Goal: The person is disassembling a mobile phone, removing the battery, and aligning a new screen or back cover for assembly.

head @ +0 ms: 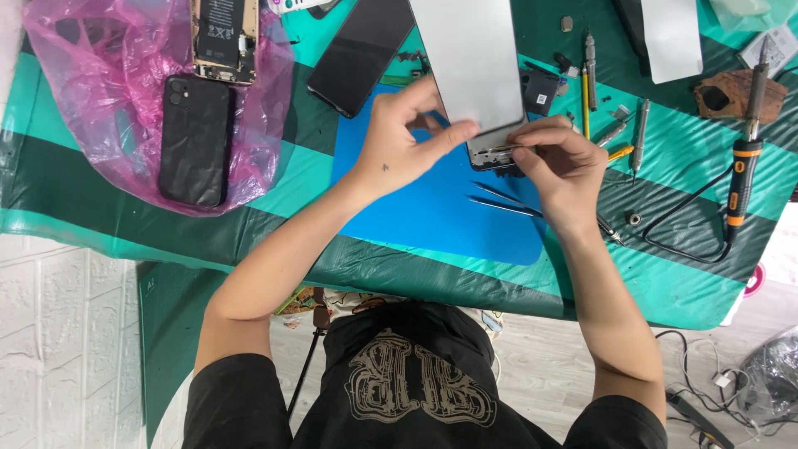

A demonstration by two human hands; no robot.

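Grey phone panel (475,62) above the blue mat (432,204): left hand (399,137) and right hand (565,166) both pinch its lower edge.

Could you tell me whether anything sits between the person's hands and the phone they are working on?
Nothing visible does: the left hand and right hand both already touch the opened phone at its lower end.

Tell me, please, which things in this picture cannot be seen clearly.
1. Head view: the lower end of the grey phone panel is covered by the left hand and the right hand; whatever the fingertips pinch there is too small to tell.
2. The panel's upper end is cut off by the top edge.
3. The tweezers on the blue mat pass under the right hand.
4. The opened phone is cut off at the top.
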